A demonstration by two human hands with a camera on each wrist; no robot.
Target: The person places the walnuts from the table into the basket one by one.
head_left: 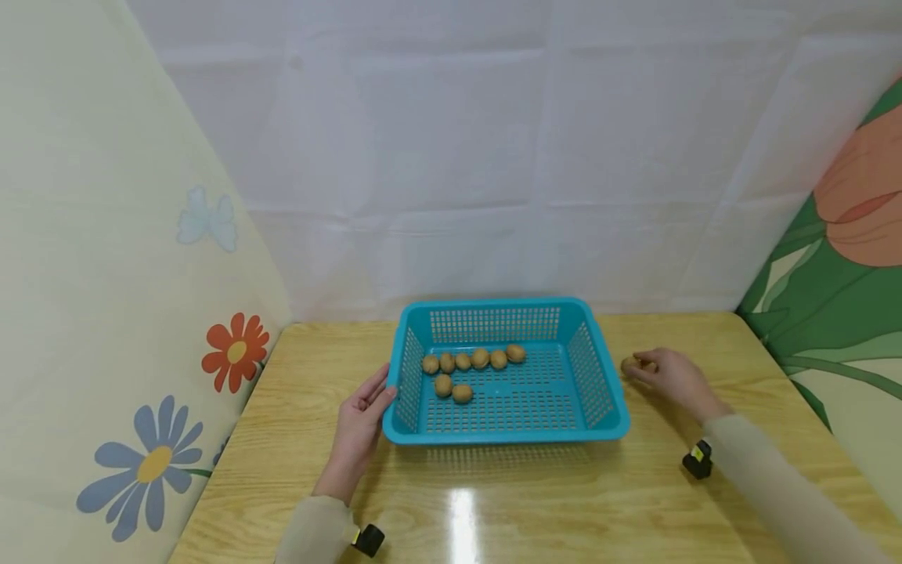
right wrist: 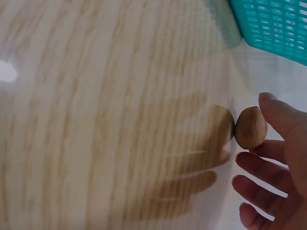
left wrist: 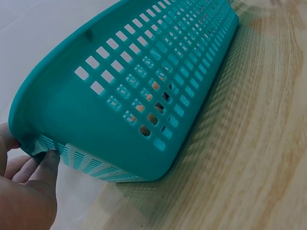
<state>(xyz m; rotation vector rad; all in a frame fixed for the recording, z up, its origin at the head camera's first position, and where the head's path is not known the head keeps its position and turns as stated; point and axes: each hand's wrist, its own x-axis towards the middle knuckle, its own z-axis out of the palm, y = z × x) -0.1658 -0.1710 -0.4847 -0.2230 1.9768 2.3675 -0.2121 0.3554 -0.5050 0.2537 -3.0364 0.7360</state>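
A blue-green plastic basket with a slotted floor and walls stands on the table. My left hand grips its left rim, the thumb over the edge and the fingers curled beneath, as the left wrist view shows. Inside the basket, several walnuts form a row towards the back left, with two more walnuts in front of them. Right of the basket, my right hand pinches a single walnut between thumb and index finger, low over the tabletop. Its other fingers are spread and bent beside the nut.
The wooden table reaches back to a white cloth. A panel painted with flowers borders the left side, and another with a large tulip borders the right. Each sleeve carries a small black wrist camera.
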